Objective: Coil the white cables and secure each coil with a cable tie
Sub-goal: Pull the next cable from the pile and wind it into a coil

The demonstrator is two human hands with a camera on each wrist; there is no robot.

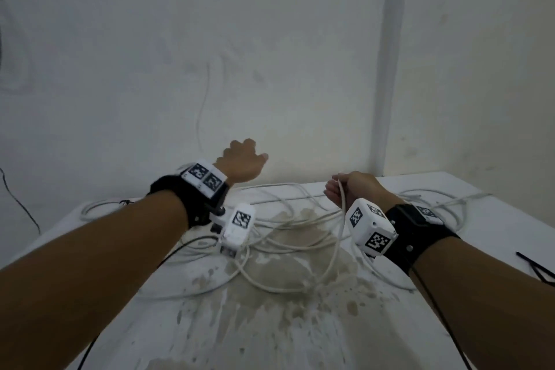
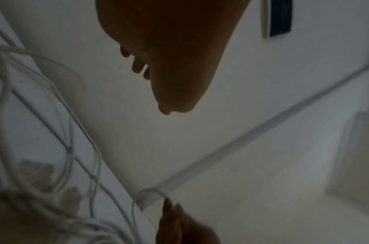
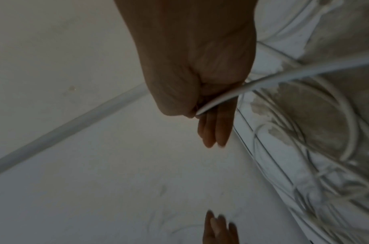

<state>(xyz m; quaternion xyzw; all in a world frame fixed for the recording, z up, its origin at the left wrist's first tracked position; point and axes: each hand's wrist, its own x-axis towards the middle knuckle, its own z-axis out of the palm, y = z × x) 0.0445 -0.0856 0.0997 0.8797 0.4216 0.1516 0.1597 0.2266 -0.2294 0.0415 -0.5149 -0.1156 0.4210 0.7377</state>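
Loose thin white round cables (image 1: 288, 237) sprawled in overlapping loops across the stained white tabletop (image 1: 270, 324), mostly over its brown stain, none gathered into a neat coil there. 1 strand of that tangle lifted off the tabletop, rising to the right hand (image 1: 351, 189) above the far edge. Pinched there between thumb and curled fingers (image 3: 212, 132), with the cable leaving the fist and trailing back down to the heap, plain in the right wrist view. Left of that grip, raised well above the tabletop and against the pale wall, the left hand (image 1: 240, 164), fingers loosely bent and holding nothing as far as the head and left wrist views show. Toward the far left corner of the tabletop, a flatter bundle of white cable loops (image 1: 99, 207) with a small dark mark on it: possibly a finished, tied coil, though too small to tell. Off the right edge of the tabletop, thin black plastic cable ties (image 1: 537, 270) lying untouched. Judged from this: coiling of the main tangle barely begun, 1 end or run in hand only, no loops formed in either hand. Left to do: winding the strand, tying it, then the remaining cables.
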